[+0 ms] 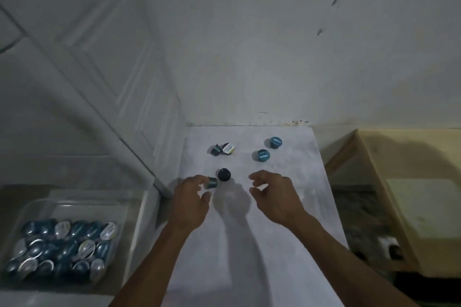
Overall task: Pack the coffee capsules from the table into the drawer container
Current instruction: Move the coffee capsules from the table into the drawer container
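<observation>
Left hand [190,197] pinching a teal capsule [212,182] near surface [287,219] left edge. Right hand [272,194] loosely curled, holding nothing. Five capsules loose toward far edge.

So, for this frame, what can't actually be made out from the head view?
- Capsule count in the drawer container: the pile overlaps and blurs.
- Printing on the two far capsules: too small.
- Grip of the left hand on the teal capsule: fingertips cover its near end.
- Whether the right hand holds anything: curled fingers hide the palm.
- Object at lower right: dark, blurred.
</observation>
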